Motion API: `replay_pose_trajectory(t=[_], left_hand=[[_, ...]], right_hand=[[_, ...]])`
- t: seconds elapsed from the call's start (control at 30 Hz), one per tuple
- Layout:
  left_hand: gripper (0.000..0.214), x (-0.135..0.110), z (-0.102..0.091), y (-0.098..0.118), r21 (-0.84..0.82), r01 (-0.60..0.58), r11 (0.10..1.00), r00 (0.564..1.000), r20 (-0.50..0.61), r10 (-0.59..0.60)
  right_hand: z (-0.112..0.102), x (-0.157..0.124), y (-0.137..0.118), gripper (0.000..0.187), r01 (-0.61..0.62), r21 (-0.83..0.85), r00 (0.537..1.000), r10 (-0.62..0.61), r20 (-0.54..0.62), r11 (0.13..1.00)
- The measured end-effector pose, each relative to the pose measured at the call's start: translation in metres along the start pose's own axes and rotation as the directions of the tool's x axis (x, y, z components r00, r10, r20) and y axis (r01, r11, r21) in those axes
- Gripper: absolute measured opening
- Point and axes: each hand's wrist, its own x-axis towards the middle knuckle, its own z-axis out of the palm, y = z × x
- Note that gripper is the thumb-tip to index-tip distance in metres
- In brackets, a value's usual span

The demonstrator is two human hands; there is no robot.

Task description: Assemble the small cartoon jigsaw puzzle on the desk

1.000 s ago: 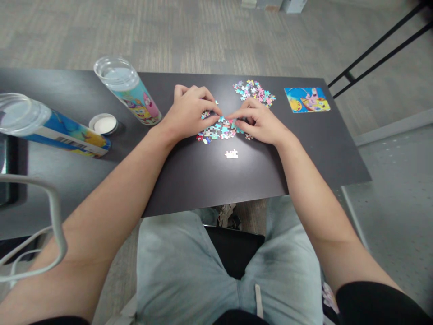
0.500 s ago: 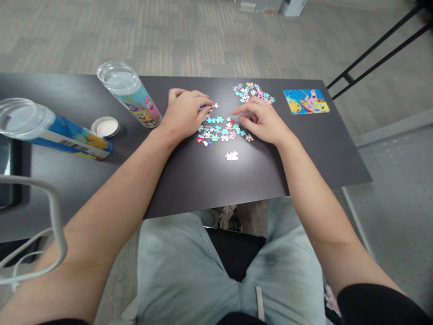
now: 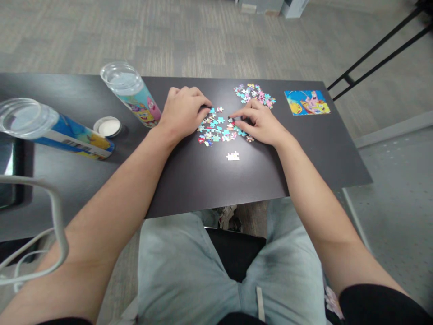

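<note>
On the dark table, loose jigsaw pieces (image 3: 216,132) lie spread between my two hands. My left hand (image 3: 185,110) is at their left side, its thumb and fingers curled around a small teal puzzle piece (image 3: 212,110) at the fingertips. Just right of it lies a pale piece with red (image 3: 220,109). My right hand (image 3: 259,121) rests at the right side of the spread, thumb and index finger apart, their tips close to several pieces. Nothing shows held in it. Nearer to me sits a pale joined section of pieces (image 3: 232,156).
Beyond my right hand is a heap of mixed puzzle pieces (image 3: 252,94). A cartoon picture card (image 3: 307,103) lies at the right. To the left are two clear-topped printed tubes, one upright (image 3: 144,106) and one nearer (image 3: 77,135), a round lid (image 3: 107,127) and a white cable (image 3: 57,212).
The row of teal pieces has been broken up, and a teal piece is now at my left fingertips. My right thumb and index finger have shifted slightly left over the pieces.
</note>
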Motion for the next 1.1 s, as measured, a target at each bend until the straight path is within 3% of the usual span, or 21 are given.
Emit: replay_pose_trajectory(t=[0.17, 0.4, 0.47, 0.53, 0.67, 0.8, 1.1], left_hand=[[0.022, 0.004, 0.004, -0.004, -0.044, 0.032, 0.999, 0.999, 0.007, -0.031], [0.033, 0.006, -0.003, 0.003, -0.211, 0.146, 0.967, 0.987, -0.034, -0.156], [0.032, 0.004, -0.010, 0.004, -0.192, 0.151, 0.970, 0.988, 0.014, -0.151], [0.035, 0.002, -0.019, 0.005, -0.171, 0.143, 0.975, 0.983, 0.135, -0.121], [0.044, -0.001, -0.035, 0.010, -0.086, 0.117, 0.989, 0.918, 0.390, -0.074], [0.045, -0.003, -0.044, 0.015, 0.026, 0.076, 0.997, 0.909, 0.409, -0.080], [0.047, -0.004, -0.051, 0.026, 0.209, -0.010, 0.978, 0.890, 0.449, -0.087]], right_hand=[[-0.001, 0.001, -0.004, 0.021, -0.011, 0.032, 1.000, 0.011, -0.022, 0.999], [0.001, 0.003, -0.002, 0.015, 0.001, 0.063, 0.999, 0.001, -0.042, 0.998], [0.002, 0.003, 0.000, 0.015, 0.009, 0.067, 0.998, -0.005, -0.056, 0.998], [0.003, 0.003, 0.001, 0.016, 0.023, 0.075, 0.997, -0.018, -0.072, 0.997], [0.003, 0.003, 0.000, 0.016, 0.022, 0.064, 0.997, -0.017, -0.070, 0.998], [0.004, 0.004, 0.000, 0.015, -0.015, 0.044, 0.998, 0.018, -0.065, 0.999], [0.002, 0.004, 0.003, 0.017, 0.038, 0.046, 0.998, -0.036, -0.059, 0.998]])
